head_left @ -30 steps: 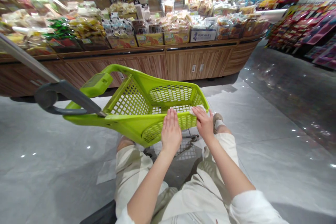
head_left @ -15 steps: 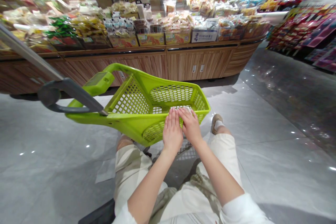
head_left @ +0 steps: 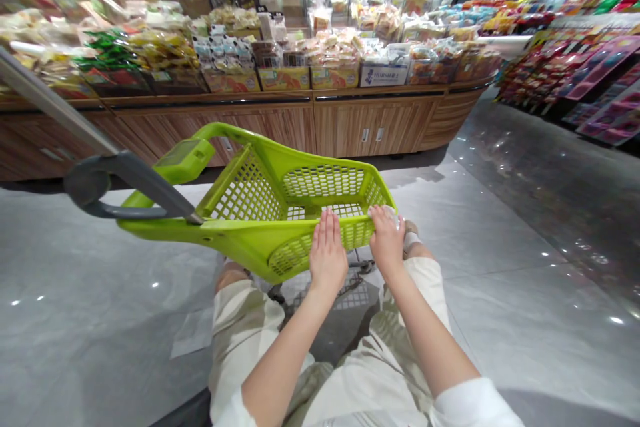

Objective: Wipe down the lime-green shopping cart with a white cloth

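A lime-green shopping cart (head_left: 250, 230) stands crosswise in front of me, its perforated basket open at the top. My left hand (head_left: 327, 253) rests on the near rim with its fingers straight and close together, the tips reaching over the edge. Farther right, by the basket's front corner, my right hand (head_left: 387, 240) curls over the same rim. Under its fingers a thin whitish tissue (head_left: 393, 215) pokes out, partly see-through; most of it is hidden. Inside the basket I see the green grid walls and bottom.
A grey handle piece (head_left: 135, 190) on a metal bar joins the cart at left. Beyond it runs a wooden display counter (head_left: 225, 123) piled with packaged snacks (head_left: 335, 47). More shelves of goods (head_left: 545, 73) stand at right. The grey tiled floor (head_left: 500, 227) is shiny.
My right hand has slid right along the rim, away from my left hand, with the tissue beneath its fingers. My left hand has stayed in place on the rim. The view has turned slightly right.
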{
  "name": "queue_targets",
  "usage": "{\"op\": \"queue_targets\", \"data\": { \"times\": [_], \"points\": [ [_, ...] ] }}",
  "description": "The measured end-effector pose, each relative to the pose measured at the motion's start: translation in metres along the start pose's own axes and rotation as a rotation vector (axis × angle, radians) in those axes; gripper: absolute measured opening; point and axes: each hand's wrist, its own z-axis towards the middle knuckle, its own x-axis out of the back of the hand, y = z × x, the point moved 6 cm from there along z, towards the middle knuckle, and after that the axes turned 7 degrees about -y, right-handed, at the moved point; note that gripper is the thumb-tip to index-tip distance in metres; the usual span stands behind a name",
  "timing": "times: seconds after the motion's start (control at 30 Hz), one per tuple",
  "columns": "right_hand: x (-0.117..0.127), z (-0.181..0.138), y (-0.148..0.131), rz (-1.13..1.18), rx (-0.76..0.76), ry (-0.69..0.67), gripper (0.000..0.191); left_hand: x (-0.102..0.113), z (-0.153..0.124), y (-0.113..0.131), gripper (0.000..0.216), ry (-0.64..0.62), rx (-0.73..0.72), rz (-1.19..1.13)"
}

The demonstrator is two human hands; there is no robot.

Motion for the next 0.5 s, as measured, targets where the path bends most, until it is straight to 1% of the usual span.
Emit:
{"op": "queue_targets", "data": {
  "times": [0.07,0.1,0.13,0.2,0.27,0.33,0.43,0.5],
  "points": [
    [-0.004,-0.004,-0.038,0.000,0.121,-0.069,0.069,-0.002,0.000,0.000,0.069,0.000,0.000,0.003],
    [-0.005,-0.006,-0.052,0.007,0.170,-0.097,0.072,-0.002,0.000,-0.001,0.069,0.000,-0.002,0.006],
    [-0.005,-0.008,-0.061,0.014,0.210,-0.118,0.074,-0.002,-0.001,-0.001,0.070,0.000,-0.004,0.009],
    [-0.003,-0.010,-0.063,0.026,0.266,-0.138,0.077,-0.002,-0.001,-0.003,0.071,0.002,-0.008,0.011],
    [0.000,-0.010,-0.046,0.028,0.288,-0.132,0.077,0.000,-0.002,-0.004,0.071,0.003,-0.013,0.009],
    [0.004,-0.008,-0.016,0.017,0.256,-0.101,0.075,0.001,-0.003,-0.004,0.070,0.000,-0.021,0.015],
    [0.008,-0.003,0.036,0.016,0.121,-0.033,0.069,0.002,-0.003,-0.004,0.069,-0.002,-0.033,0.026],
    [0.008,-0.001,0.059,0.036,0.015,-0.006,0.064,0.001,-0.003,-0.004,0.069,0.003,-0.036,0.023]
  ]
}}
